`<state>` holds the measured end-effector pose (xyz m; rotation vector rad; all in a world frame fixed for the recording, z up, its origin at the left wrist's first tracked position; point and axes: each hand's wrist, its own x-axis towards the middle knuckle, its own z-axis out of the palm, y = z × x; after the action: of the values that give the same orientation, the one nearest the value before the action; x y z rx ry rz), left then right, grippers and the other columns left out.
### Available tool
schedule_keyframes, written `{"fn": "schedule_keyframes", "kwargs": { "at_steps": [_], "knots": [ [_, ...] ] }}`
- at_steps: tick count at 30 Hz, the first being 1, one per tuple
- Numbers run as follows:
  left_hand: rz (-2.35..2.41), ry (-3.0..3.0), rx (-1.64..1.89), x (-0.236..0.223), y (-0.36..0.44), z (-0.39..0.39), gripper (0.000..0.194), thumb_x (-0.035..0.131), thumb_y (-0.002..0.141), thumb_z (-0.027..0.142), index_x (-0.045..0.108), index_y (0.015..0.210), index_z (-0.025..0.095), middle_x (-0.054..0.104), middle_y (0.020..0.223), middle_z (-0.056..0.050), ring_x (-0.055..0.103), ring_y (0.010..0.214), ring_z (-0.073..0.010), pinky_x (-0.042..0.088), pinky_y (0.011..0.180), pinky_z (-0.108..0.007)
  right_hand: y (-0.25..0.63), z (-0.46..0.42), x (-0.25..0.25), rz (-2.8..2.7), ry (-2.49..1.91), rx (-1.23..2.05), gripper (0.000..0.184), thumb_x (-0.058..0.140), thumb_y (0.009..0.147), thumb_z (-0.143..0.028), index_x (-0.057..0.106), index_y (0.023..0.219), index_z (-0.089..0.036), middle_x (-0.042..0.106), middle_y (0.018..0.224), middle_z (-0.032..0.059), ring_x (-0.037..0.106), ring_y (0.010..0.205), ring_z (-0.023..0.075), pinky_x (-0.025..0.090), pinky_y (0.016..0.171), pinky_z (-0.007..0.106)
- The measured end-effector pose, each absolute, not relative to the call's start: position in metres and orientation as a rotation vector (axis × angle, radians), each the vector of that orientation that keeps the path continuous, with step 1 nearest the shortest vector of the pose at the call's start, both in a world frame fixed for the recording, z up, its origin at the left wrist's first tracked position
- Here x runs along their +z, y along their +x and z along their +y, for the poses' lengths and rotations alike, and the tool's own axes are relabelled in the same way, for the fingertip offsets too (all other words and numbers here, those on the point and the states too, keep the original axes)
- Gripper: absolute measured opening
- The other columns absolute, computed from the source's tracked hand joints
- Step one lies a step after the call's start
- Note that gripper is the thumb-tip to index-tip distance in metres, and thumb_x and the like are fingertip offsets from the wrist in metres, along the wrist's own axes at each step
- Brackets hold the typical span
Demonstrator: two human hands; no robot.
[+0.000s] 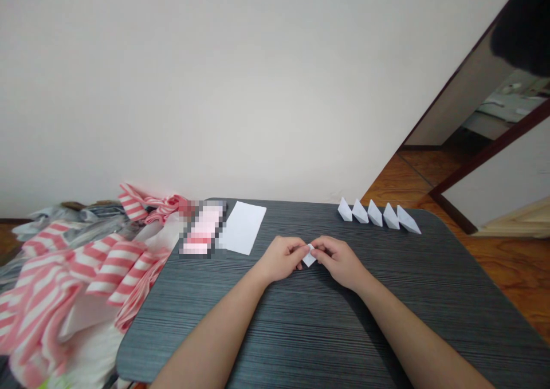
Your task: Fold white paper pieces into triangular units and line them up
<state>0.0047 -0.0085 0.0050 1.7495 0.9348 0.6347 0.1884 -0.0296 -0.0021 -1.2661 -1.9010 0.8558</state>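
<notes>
Both hands are raised just above the dark grey woodgrain table (301, 326), and they meet near its middle. The left hand (281, 258) and the right hand (337, 261) are closed lightly, pinching a small folded piece of white paper (309, 256) between their fingertips. The paper's pointed lower corner shows below the hands, and its upper tip shows between them, clear of the tabletop. Far on the table, toward the right edge, five white origami boats (378, 216) stand in a tight row, each just beside the next. Far left of the hands lies a flat rectangular sheet of white paper (242, 227), set at a slant. Just left of the sheet, a pixelated pink-and-white item (203, 228) lies at the table's far left corner; its details are obscured. Beyond the table's left edge, a heap of pink-and-white striped material (103, 268) spills over grey cloth. A plain off-white wall (215, 91) rises behind the table, and an orange-brown wooden floor (412, 174) shows to the far right, beside a dark-trimmed doorway (490, 154).
</notes>
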Motion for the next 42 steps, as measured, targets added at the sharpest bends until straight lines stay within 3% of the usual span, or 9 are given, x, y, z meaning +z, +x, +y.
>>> {"fn": "schedule_keyframes", "kwargs": {
  "at_steps": [11, 18, 26, 42],
  "knots": [
    [0.930, 1.654, 0.655, 0.000, 0.004, -0.006, 0.037, 0.043, 0.085, 0.041, 0.064, 0.076, 0.012, 0.061, 0.058, -0.003, 0.055, 0.051, -0.0102, 0.040, 0.048, -0.020, 0.190, -0.030, 0.001, -1.848, -1.281, 0.858, 0.020, 0.050, 0.085, -0.027, 0.060, 0.069, -0.017, 0.058, 0.067, 0.0007, 0.054, 0.065, 0.0143, 0.041, 0.062, 0.026],
    [0.923, 1.500, 0.774, -0.003, 0.006, -0.002, 0.035, 0.044, 0.085, 0.042, 0.062, 0.082, 0.012, 0.064, 0.064, -0.005, 0.057, 0.053, -0.0108, 0.046, 0.049, -0.021, 0.193, -0.027, -0.008, -1.662, -1.312, 0.951, 0.018, 0.050, 0.085, -0.030, 0.058, 0.075, -0.018, 0.059, 0.069, 0.0004, 0.055, 0.067, 0.0149, 0.043, 0.065, 0.026],
    [0.894, 1.294, 0.911, -0.010, 0.008, 0.003, 0.029, 0.046, 0.084, 0.042, 0.050, 0.088, 0.014, 0.065, 0.068, -0.005, 0.063, 0.059, -0.0137, 0.049, 0.052, -0.023, 0.194, -0.026, -0.016, -1.445, -1.310, 1.045, 0.021, 0.049, 0.085, -0.039, 0.054, 0.088, -0.019, 0.063, 0.069, 0.0019, 0.047, 0.047, 0.0105, 0.039, 0.045, 0.023],
    [0.676, 1.043, 0.978, -0.007, 0.007, 0.004, 0.028, 0.050, 0.083, 0.041, 0.038, 0.092, 0.017, 0.066, 0.072, -0.005, 0.066, 0.070, -0.0178, 0.050, 0.062, -0.028, 0.191, -0.025, -0.018, -1.283, -1.216, 1.033, 0.023, 0.048, 0.086, -0.042, 0.047, 0.088, -0.020, 0.069, 0.072, 0.0056, 0.053, 0.046, 0.0128, 0.043, 0.046, 0.027]
  ]
}}
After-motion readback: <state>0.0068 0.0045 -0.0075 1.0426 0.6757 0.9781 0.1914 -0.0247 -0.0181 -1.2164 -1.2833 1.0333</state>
